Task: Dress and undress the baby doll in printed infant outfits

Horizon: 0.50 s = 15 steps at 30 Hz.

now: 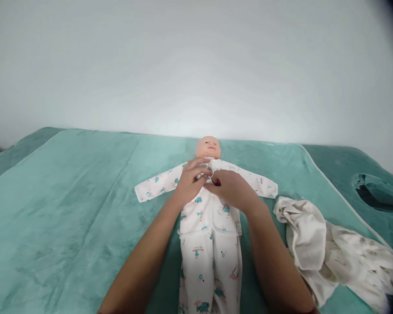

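Note:
A baby doll (208,147) lies on its back on a teal blanket (69,196), head toward the far wall. It wears a white printed shirt (157,182) with arms spread and matching white trousers (209,266). My left hand (191,179) and my right hand (231,187) meet at the doll's upper chest, just below the neck. Both hands pinch the front edges of the shirt where it closes. The fingertips partly hide the fastening between them.
A crumpled white cloth (327,248) lies on the blanket to the right of the doll. A round face hole (377,192) opens in the teal surface at far right. A plain pale wall stands behind the bed.

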Tool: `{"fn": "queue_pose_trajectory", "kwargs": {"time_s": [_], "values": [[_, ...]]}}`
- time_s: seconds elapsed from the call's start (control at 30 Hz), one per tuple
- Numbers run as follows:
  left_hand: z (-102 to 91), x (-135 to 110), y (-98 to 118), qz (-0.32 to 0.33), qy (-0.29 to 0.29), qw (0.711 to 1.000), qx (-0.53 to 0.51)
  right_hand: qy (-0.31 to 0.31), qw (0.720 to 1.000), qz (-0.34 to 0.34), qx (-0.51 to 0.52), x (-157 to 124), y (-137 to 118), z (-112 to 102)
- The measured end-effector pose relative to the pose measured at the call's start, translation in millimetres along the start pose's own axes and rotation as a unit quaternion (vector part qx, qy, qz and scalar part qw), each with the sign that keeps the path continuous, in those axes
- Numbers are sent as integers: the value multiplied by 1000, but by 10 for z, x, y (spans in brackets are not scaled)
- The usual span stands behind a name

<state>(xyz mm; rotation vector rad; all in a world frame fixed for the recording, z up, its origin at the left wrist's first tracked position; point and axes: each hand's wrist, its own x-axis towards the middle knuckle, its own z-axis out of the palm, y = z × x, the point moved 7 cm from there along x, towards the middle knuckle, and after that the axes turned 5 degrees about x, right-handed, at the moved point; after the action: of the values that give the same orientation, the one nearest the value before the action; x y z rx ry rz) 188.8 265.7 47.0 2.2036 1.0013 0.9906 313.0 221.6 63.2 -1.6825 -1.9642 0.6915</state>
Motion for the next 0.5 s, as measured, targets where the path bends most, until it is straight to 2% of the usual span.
{"fn": "queue_pose_trajectory", "kwargs": {"time_s": [0.13,0.27,0.5], "values": [[30,-35,2,30,-27,999,20,-61,995,-39,75,62,178,12],[16,-39,-39,13,-20,1000,-10,-118,978,-50,164,71,265,-16],[30,-10,-65,-3,-27,999,-34,-108,959,-20,260,116,327,0]]}}
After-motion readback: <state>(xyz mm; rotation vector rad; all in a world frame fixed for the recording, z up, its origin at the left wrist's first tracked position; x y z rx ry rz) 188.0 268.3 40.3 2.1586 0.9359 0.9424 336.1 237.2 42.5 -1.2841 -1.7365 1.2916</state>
